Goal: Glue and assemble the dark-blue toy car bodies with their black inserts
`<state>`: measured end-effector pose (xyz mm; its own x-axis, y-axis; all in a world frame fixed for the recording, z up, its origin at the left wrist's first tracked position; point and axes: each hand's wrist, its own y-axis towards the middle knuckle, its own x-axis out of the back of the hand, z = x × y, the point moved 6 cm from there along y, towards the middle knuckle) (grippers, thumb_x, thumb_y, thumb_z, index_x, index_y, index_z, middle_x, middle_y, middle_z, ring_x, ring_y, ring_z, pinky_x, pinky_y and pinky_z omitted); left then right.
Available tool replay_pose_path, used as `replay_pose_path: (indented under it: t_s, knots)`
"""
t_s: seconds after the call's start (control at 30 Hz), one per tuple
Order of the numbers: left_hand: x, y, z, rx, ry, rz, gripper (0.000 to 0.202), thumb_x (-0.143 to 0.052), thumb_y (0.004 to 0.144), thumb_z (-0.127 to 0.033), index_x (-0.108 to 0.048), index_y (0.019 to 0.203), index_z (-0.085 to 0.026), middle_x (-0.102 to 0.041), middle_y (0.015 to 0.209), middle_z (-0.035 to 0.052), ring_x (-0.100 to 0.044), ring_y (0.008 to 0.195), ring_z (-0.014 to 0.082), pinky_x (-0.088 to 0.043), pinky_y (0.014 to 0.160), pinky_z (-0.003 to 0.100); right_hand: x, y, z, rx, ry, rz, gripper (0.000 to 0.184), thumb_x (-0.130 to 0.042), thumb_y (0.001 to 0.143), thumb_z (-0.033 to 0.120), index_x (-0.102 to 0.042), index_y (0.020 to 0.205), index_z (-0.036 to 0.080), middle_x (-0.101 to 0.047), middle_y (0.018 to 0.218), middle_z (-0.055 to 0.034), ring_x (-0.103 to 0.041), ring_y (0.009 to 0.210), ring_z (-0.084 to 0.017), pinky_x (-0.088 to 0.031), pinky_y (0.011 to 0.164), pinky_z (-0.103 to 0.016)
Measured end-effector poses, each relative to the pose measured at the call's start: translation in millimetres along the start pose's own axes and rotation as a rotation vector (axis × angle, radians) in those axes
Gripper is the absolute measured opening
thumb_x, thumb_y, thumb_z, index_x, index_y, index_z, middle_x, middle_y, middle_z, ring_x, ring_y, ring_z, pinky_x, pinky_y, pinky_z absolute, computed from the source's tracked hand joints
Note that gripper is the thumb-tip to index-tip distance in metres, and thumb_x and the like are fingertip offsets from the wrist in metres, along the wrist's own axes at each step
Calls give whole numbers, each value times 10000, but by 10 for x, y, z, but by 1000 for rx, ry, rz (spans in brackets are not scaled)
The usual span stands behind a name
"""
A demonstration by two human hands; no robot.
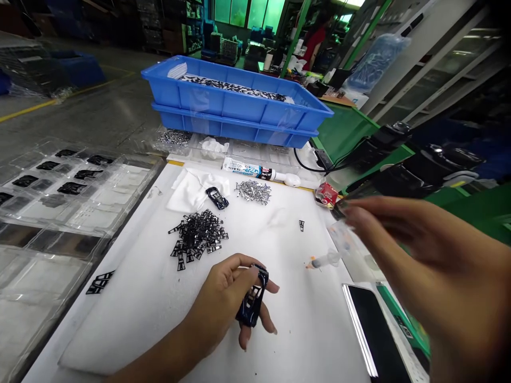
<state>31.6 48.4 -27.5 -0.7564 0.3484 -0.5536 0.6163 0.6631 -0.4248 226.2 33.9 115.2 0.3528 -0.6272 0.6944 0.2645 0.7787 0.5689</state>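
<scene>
My left hand (217, 295) is closed around a dark, glossy toy car body (249, 307) with cut-out windows, held low over the white work surface (287, 330). At the right my right hand (431, 260) is raised, blurred, with thumb and fingertips pinched together. Something small and dark shows at those fingertips, too smeared to name. A pile of small black frame-like plastic parts (202, 234) lies left of centre. One like part (301, 225) lies alone to the right. Another toy car body (217, 197) rests by a white cloth (187, 189), near a heap of screws (254, 192).
Blue stacked bins (235, 114) stand at the back, with black parts in the top one. A glue tube (247, 168), a syringe (325, 259) and a red box (326, 194) lie about. At right is a phone-like dark slab (377, 330); at left, clear trays (99, 205).
</scene>
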Motion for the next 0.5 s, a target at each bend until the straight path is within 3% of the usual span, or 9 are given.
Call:
replay_pose_path:
  t_s: [0.07,0.1,0.2,0.27,0.37,0.5]
  knots:
    - [-4,-14,-1,-7,39,-4,202,-593,900,-363,-572,916,-163,-725,976,109,-639,440,127,-284,255,142,-425,276,-61,228,-51,428,211,-542,958,269,-674,1122,258,-708,1093,-33,-673,922,-186,-543,774,-318]
    - [-5,-21,-3,-11,63,-12,192,-604,894,-354,-575,908,-164,-728,984,107,-612,415,104,-252,256,139,-632,353,-116,281,-70,586,232,-578,930,235,-681,1136,262,-699,1135,-28,-668,948,-190,-536,809,-325]
    - [-15,-40,-13,-34,132,-36,171,-599,891,-341,-577,881,-172,-739,953,97,-536,355,58,-197,282,148,-1120,411,-215,372,-111,826,343,-641,818,86,-713,1101,266,-681,1159,-25,-643,1022,-210,-499,893,-340]
    - [-19,-47,-22,-50,171,-53,153,-593,887,-324,-580,862,-174,-744,915,93,-495,334,41,-189,305,160,-1319,351,-228,392,-139,881,399,-651,765,39,-712,1098,250,-658,1169,-51,-622,1036,-228,-488,874,-342]
    - [-14,-51,-32,-68,204,-79,131,-586,880,-305,-591,855,-177,-746,884,88,-454,323,29,-207,328,178,-1409,283,-205,394,-144,877,417,-642,736,10,-701,1092,218,-638,1160,-78,-598,1041,-236,-467,816,-313]
    - [-1,-46,-18,-74,192,-84,121,-573,888,-297,-597,871,-180,-740,866,68,-412,335,20,-242,346,183,-1143,444,-218,302,-58,759,223,-623,842,133,-677,1058,154,-665,893,-46,-604,773,-150,-426,679,-263]
